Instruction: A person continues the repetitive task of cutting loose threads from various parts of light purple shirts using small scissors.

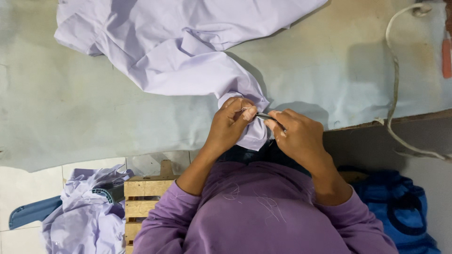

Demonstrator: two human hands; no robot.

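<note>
Purple sleeves (263,211) fill the bottom of the view, with a few loose threads lying on the cloth of the chest. Left of them, a wooden pallet-like crate (141,200) stands on the pale floor, and a heap of lilac cloth (87,214) lies against its left side, partly over a blue-grey piece (30,211). At the lower right sits a blue bag (400,211); what it holds cannot be seen.

Above the sleeves the two hands meet at the near edge of the table (70,117), which is covered in a pale grey-green sheet. The left hand (230,124) is curled nearly shut, thumb and fingers pinching a bunched corner of the lilac garment (188,51). The right hand (299,136) is closed round a small dark metal tool (264,116), thin and slender, whose kind cannot be made out. Its long axis runs nearly level, left to right, with the tip pointing left at the pinched cloth by the left thumb. So the tool lies between the hands, its tip touching or just beside the fabric.

From that pinch the garment trails up and leftward, spreading in loose folds across the far half of the table. At the far right a white cord (393,80) curves down the table's edge, near an orange object (446,56).
</note>
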